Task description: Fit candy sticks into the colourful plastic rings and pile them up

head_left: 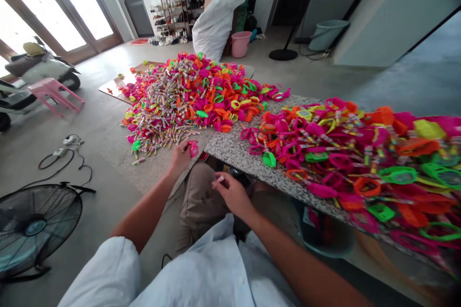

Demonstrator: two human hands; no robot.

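Note:
My left hand (182, 157) is closed on a pink plastic piece (194, 149) that looks like a toy watch, at the near edge of the stone tabletop. Over my lap, my right hand (234, 194) pinches a small pale wrapped candy roll (221, 179) between thumb and fingers. Beyond my left hand rises a heap of small wrapped candy rolls (162, 100), mixed with pink, orange, green and yellow plastic pieces (219, 98). On the right, a second pile of bright toy watches (338, 160) covers much of the speckled stone slab (230, 146).
A black floor fan (36, 225) and a cable with sockets (60, 152) are on the left floor. Further back are a pink stool (54, 88), a scooter (39, 69), a white sack (212, 26) and a pink bucket (240, 44). A basin (327, 244) sits beneath the slab.

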